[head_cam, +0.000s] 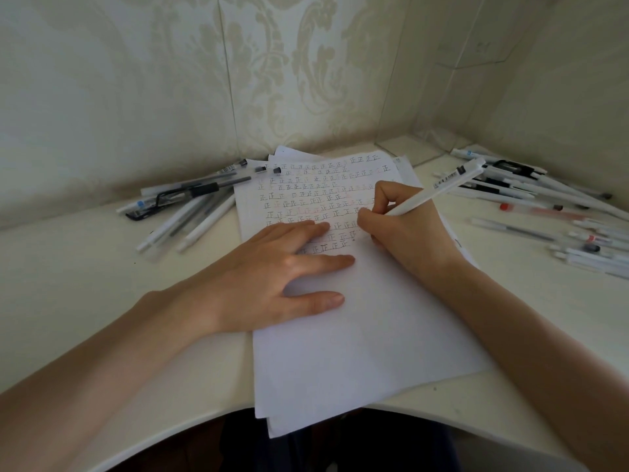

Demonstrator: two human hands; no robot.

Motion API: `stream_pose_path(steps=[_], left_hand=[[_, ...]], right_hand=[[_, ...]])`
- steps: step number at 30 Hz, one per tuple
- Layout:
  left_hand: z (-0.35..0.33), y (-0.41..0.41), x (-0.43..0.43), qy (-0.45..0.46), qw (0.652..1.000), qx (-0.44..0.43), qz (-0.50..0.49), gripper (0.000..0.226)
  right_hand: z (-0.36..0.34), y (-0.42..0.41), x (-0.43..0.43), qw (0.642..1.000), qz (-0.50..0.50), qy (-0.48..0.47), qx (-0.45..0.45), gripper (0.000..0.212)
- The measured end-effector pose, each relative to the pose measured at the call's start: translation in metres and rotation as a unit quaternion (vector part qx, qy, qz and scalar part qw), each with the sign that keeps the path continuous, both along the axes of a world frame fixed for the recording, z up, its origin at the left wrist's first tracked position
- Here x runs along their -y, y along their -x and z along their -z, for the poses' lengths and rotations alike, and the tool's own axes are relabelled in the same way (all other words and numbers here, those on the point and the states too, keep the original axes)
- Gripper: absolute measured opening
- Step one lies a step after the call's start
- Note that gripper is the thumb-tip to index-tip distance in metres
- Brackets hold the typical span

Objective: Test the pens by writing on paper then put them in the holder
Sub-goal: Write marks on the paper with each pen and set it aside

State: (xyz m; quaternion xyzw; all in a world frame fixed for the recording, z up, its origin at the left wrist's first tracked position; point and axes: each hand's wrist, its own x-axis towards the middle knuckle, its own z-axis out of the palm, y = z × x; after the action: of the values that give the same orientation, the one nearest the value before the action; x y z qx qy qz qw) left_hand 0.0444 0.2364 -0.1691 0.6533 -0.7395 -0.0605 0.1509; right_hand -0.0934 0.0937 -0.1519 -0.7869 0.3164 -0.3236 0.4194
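Observation:
A stack of white paper point(367, 328) lies in the middle of the desk, its upper half filled with rows of small written characters. My right hand point(405, 226) grips a white pen point(442, 189) in a writing hold, tip down on the paper at the end of the lowest rows. My left hand point(272, 274) lies flat on the sheet with fingers spread, holding it down. A pile of pens point(183, 206) sits left of the paper. Another pile of pens point(551, 206) spreads out on the right. No holder is in view.
The white desk point(85, 284) fits into a corner between patterned walls point(136, 97). Its curved front edge runs along the bottom of the view, and the paper overhangs it slightly.

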Motion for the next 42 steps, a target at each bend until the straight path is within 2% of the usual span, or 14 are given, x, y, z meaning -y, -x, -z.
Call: stream_pose_path(steps=[8, 15, 20, 33, 38, 42], left_hand=[[0.0004, 0.0001, -0.0005, -0.002, 1.0, 0.001, -0.001, 0.062], [0.0006, -0.0004, -0.0009, -0.004, 1.0, -0.001, -0.004, 0.062], [0.0002, -0.0002, -0.0005, -0.009, 1.0, 0.005, -0.005, 0.063], [-0.0007, -0.0002, -0.0009, -0.013, 1.0, 0.003, -0.004, 0.063], [-0.0018, 0.0002, -0.0007, -0.015, 1.0, -0.005, -0.005, 0.064], [-0.0014, 0.0009, -0.0022, 0.009, 1.0, 0.004, -0.016, 0.068]], right_hand=[[-0.0004, -0.0004, -0.0035, 0.999, -0.013, 0.03, -0.021, 0.024], [-0.0007, -0.0008, -0.004, 1.0, -0.014, 0.012, -0.019, 0.032], [0.0002, -0.0002, -0.0033, 1.0, -0.01, 0.012, -0.019, 0.022], [-0.0006, 0.0005, -0.0047, 0.999, -0.031, -0.014, -0.016, 0.028], [0.0012, -0.0004, -0.0013, 0.999, -0.015, 0.018, -0.024, 0.037], [-0.0029, 0.0027, -0.0025, 1.0, -0.002, -0.023, 0.013, 0.033]])
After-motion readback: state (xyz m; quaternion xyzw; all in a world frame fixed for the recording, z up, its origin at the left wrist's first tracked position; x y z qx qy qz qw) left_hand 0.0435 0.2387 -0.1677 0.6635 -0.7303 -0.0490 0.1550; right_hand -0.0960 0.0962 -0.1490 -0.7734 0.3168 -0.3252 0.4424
